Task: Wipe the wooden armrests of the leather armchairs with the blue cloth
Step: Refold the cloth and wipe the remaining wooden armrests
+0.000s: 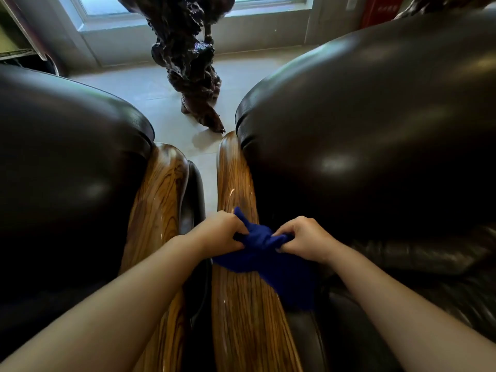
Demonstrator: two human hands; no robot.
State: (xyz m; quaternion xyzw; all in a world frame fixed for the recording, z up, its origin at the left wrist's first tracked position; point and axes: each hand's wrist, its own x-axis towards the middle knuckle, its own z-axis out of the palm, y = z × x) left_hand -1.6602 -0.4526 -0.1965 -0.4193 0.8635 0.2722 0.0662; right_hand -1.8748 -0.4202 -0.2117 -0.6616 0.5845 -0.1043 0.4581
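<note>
Both hands, left point(222, 232) & right point(303, 241), pinch the cloth point(261, 253) bunched over the rt armrest point(236, 183), prob. refolding for a clean face.

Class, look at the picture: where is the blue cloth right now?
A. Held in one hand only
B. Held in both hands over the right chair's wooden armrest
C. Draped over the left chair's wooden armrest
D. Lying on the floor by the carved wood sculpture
B: the left hand and right hand both grip the bunched blue cloth, which hangs over the right chair's wooden armrest.

Both hands, left hand point(222, 232) and right hand point(303, 240), gripping bunched blue cloth point(261, 253) over right armrest point(236, 183); left armrest point(158, 200) just beside.
</note>
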